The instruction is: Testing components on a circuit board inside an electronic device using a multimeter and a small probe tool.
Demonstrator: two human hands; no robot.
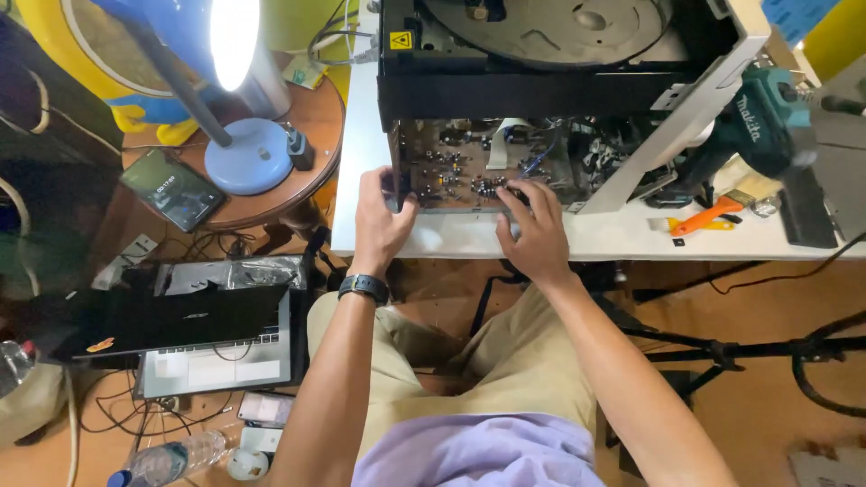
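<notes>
On the floor at far left, a clear plastic bottle lies below an open laptop. At the white desk, the left hand grips the opened device by its circuit board's left edge; the right hand rests curled fingers on the board. An orange-handled tool lies rightward.

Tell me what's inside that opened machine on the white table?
Inside the opened machine: a grey round platter above, a circuit board with small parts and wires below. Both hands cover its lower edge.
</notes>
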